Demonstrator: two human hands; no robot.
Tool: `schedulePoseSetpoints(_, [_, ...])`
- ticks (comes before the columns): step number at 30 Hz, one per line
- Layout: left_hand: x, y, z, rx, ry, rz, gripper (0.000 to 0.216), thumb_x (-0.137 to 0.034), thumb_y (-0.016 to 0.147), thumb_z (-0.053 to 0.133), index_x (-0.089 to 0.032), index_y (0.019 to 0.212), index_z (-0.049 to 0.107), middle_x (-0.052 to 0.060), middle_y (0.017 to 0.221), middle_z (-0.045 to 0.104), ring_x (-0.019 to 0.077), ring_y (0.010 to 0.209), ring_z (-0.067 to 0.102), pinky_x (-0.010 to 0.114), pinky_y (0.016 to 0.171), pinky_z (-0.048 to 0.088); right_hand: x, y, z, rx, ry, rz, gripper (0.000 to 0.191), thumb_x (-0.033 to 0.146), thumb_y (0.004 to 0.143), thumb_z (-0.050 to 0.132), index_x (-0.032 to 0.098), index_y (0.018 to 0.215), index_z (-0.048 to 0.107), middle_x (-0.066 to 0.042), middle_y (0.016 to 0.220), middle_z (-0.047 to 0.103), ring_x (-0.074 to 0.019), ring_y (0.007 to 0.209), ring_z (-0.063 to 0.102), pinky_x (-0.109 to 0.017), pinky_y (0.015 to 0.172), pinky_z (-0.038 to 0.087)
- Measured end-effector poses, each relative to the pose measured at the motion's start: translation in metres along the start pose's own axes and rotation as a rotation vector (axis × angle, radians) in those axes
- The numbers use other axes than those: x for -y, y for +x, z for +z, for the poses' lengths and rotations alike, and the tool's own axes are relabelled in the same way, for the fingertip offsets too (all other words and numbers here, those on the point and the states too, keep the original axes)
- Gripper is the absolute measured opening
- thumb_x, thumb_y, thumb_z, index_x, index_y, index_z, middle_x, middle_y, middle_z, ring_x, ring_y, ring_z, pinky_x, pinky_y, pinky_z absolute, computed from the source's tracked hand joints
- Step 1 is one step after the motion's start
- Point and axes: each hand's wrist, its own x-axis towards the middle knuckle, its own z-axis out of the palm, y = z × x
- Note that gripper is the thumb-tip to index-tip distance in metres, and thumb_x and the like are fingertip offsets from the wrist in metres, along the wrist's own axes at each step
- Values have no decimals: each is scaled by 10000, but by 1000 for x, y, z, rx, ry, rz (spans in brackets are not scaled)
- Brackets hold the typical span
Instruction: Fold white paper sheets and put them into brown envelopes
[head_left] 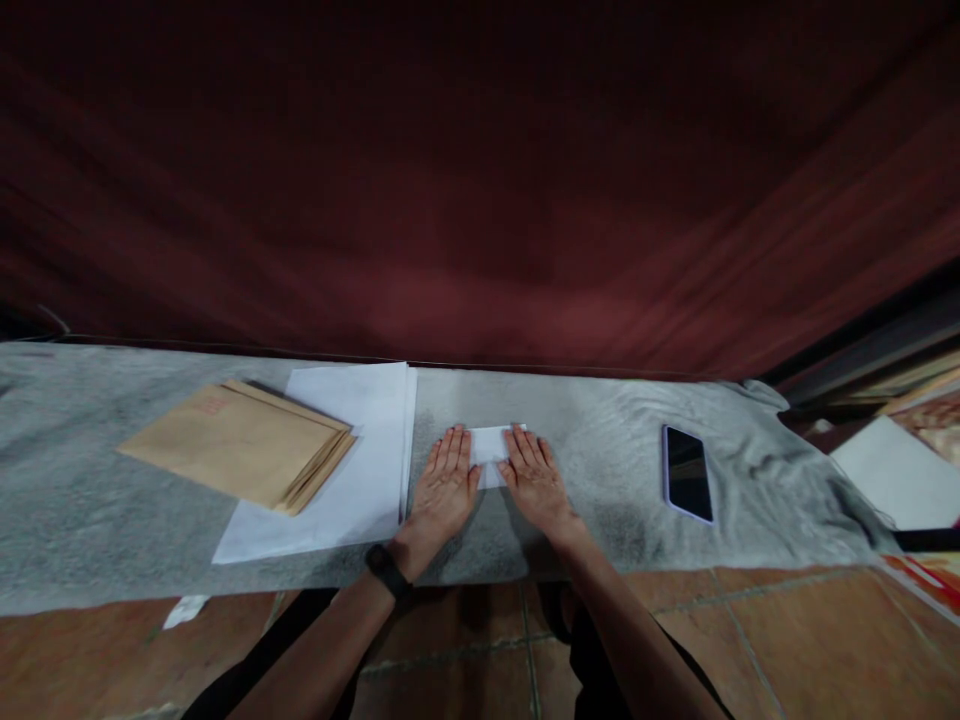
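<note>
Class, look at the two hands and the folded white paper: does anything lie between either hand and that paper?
Nothing visible does. The left hand and right hand lie flat directly on the folded white paper. The brown envelopes and white sheets lie to its left, the phone to its right, all apart from it.

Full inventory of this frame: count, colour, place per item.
folded paper: 1, white, on cloth under both hands
envelopes: stack, brown, left, atop sheets
sheets: stack, white, left of hands
phone: 1, dark screen, right on cloth
cloth: 1, grey, over table
curtain: 1, dark red, behind
floor: tiles, reddish-brown, below
wristband: 1, black, left wrist
left hand: 1, flat on paper
right hand: 1, flat on paper
</note>
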Motion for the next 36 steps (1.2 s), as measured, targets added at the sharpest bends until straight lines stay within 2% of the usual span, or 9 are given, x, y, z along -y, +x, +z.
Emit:
schedulePoseSetpoints(8, [6, -1, 1, 31, 20, -32, 621, -365, 1026, 290, -71, 1572, 302, 176, 1597, 388, 264, 1516, 307, 473, 1236, 284, -19, -5, 0, 4, -20, 76, 583, 402, 1072, 280, 126, 1584, 314, -138, 1607, 386, -293, 1468, 370, -506, 1194, 276])
schedulePoseSetpoints(12, [5, -1, 0, 38, 40, -46, 615, -374, 1029, 286, -70, 1562, 323, 174, 1606, 372, 265, 1517, 306, 467, 1239, 267, -21, -4, -7, -26, -25, 128, 560, 409, 1058, 329, 140, 1544, 399, -145, 1568, 452, -324, 1412, 421, -518, 1158, 303])
schedulePoseSetpoints(18, [1, -2, -2, 53, 65, -74, 615, -375, 1029, 298, -52, 1550, 341, 176, 1626, 327, 285, 1522, 289, 482, 1245, 239, -16, 0, -24, 22, -8, 292, 406, 397, 999, 482, 168, 1299, 632, -160, 1227, 679, -316, 1096, 613, -434, 949, 470])
schedulePoseSetpoints(21, [0, -2, -3, 45, 62, -79, 612, -370, 1031, 289, -57, 1555, 333, 175, 1624, 331, 281, 1520, 296, 485, 1246, 231, -12, -1, -28, 54, 38, 347, 362, 391, 992, 505, 169, 1246, 635, -132, 1077, 717, -274, 976, 673, -361, 862, 505])
schedulePoseSetpoints(25, [-1, -2, -3, 25, 62, -84, 613, -376, 1033, 283, -65, 1560, 324, 173, 1618, 346, 273, 1523, 292, 484, 1249, 220, -10, 0, -28, 108, 110, 424, 379, 360, 979, 537, 134, 1278, 588, -139, 1073, 737, -254, 953, 714, -319, 818, 515])
schedulePoseSetpoints(28, [-1, -3, -3, 26, 64, -84, 614, -374, 1032, 289, -44, 1547, 343, 183, 1614, 350, 284, 1519, 299, 485, 1248, 223, -13, 5, -27, 114, 262, 489, 313, 353, 941, 573, 157, 1177, 636, -118, 981, 756, -253, 910, 724, -313, 776, 515])
schedulePoseSetpoints(32, [-3, -1, -9, 27, -2, -97, 607, -359, 1029, 310, -12, 1522, 374, 214, 1598, 368, 304, 1515, 304, 504, 1248, 217, -17, 16, -32, 163, 643, 513, 185, 369, 876, 599, 207, 830, 675, -32, 734, 718, -208, 698, 683, -283, 630, 485])
schedulePoseSetpoints(34, [-4, 2, -17, 8, -107, -106, 598, -356, 1027, 322, -7, 1506, 399, 223, 1595, 371, 312, 1524, 279, 522, 1256, 186, -16, 20, -42, 74, 847, 509, 239, 416, 877, 586, 202, 794, 654, -4, 683, 685, -184, 640, 646, -265, 579, 471])
schedulePoseSetpoints(36, [-7, 8, -27, -17, -296, -113, 592, -380, 1026, 344, -32, 1498, 423, 206, 1606, 363, 307, 1537, 243, 529, 1262, 168, -14, 23, -56, -155, 1012, 512, 285, 464, 896, 571, 191, 868, 650, 5, 705, 677, -170, 636, 623, -259, 567, 475])
